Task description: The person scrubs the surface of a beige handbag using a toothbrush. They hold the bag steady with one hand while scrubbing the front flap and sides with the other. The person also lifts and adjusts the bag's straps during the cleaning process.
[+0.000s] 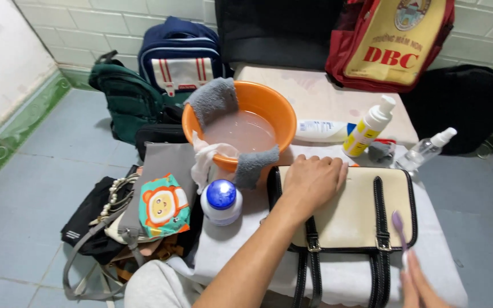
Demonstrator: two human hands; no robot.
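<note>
- The left hand [313, 181] lies flat at the centre of the frame, palm down with fingers together, pressing on the upper left part of a cream handbag [352, 217] with black trim and straps.
- The handbag lies flat in the lower centre-right, on a white cloth [235, 239] covering a low table.
- The right hand [420, 288] shows only partly at the lower right edge; its fingers pinch a thin purple toothbrush [399, 228] whose head rests on the bag's right side.
- An orange basin [241, 128] of cloudy water stands just above the left hand, grey rags draped on its rim.
- A white jar with a blue lid [222, 201] stands left of the bag.
- A pump bottle [368, 128] and a clear spray bottle [426, 149] stand in the upper right.
- Backpacks [179, 57] lean against the tiled wall at upper left.
</note>
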